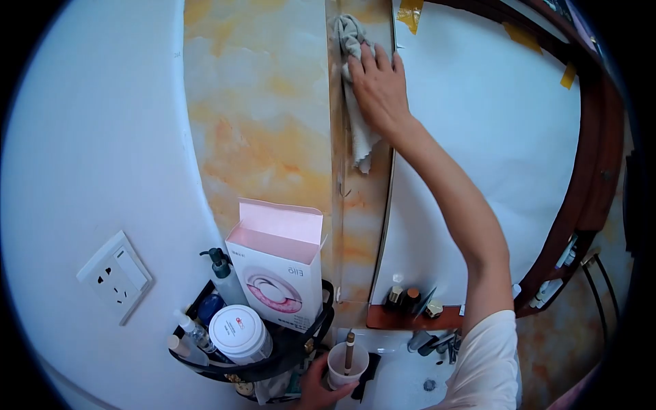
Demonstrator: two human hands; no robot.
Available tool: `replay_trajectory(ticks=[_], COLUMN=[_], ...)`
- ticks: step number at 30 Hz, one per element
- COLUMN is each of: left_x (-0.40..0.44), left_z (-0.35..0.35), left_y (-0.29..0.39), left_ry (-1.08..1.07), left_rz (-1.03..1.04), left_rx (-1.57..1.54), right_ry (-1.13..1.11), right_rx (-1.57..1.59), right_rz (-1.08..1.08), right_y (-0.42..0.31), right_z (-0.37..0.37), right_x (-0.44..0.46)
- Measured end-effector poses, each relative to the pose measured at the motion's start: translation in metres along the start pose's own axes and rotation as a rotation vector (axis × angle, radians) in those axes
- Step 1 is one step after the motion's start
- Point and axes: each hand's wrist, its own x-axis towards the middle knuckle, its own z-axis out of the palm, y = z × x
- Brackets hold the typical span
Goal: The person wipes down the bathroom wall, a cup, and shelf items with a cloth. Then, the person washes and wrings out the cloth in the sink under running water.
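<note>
High on the tiled wall, my right hand (379, 89) presses a grey cloth (359, 130) against the narrow strip beside the mirror frame, its fingers bent over the bunched cloth. Low in the view, my left hand (318, 386) is wrapped round a white cup (338, 378) with a brown pencil-like stick (349, 355) standing in it. The cup is just right of a black corner rack (273, 365). On the rack are an open pink and white box (277, 273), a round white jar (239, 335) and a pump bottle (225, 280).
A large white sheet (478, 150) held by yellow tape covers the area inside the dark red frame (591, 164). Small bottles stand on the frame's ledge (383, 317). Below is a white sink (396, 383). A socket (116, 277) is on the left wall.
</note>
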Motion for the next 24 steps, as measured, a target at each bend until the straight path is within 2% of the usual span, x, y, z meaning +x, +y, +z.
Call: replay_trajectory(ticks=[1, 3, 5, 9, 12, 14, 17, 20, 21, 22, 23, 24], left_x=[0.001, 0.001, 0.004, 0.009, 0.007, 0.006, 0.004, 0.000, -0.001, -0.001, -0.001, -0.002], left_z=[0.000, -0.003, -0.005, -0.004, 0.000, 0.003, 0.006, 0.011, 0.012, 0.012, 0.011, 0.009], left_y=[-0.005, -0.014, -0.015, -0.011, -0.029, -0.038, -0.050, -0.068, -0.070, -0.073, -0.075, -0.078], left_ry=[0.003, -0.034, -0.050, -0.046, -0.022, -0.034, -0.059, -0.049, -0.048, -0.046, -0.010, 0.023], left_rz=[0.017, 0.018, 0.019, -0.011, -0.021, -0.017, -0.031, -0.065, -0.067, -0.068, -0.048, -0.029], left_rx=[0.016, -0.014, -0.057, -0.120, -0.147, -0.154, -0.145, -0.185, -0.206, -0.224, -0.182, -0.142], right_ry=[0.009, -0.217, -0.014, -0.308, 0.062, -0.086, 0.024, -0.300, -0.171, -0.510, -0.564, -0.457], right_rx=[-0.033, -0.142, -0.237, 0.038, -0.404, -0.155, -0.129, -0.153, -0.362, -0.181, -0.110, -0.159], right_rz=[-0.013, 0.035, -0.022, 0.279, -0.038, -0.012, -0.138, -0.019, 0.020, 0.134, 0.144, 0.119], right_y=[0.008, 0.026, 0.054, 0.045, 0.023, 0.015, 0.013, 0.029, 0.035, 0.045, 0.052, 0.058], right_z=[0.006, 0.000, 0.009, 0.025, 0.026, 0.026, 0.017, 0.018, -0.001, 0.006, 0.009, 0.032], right_x=[0.011, 0.054, 0.111, 0.130, 0.077, 0.057, 0.025, 0.063, 0.104, 0.135, 0.148, 0.154])
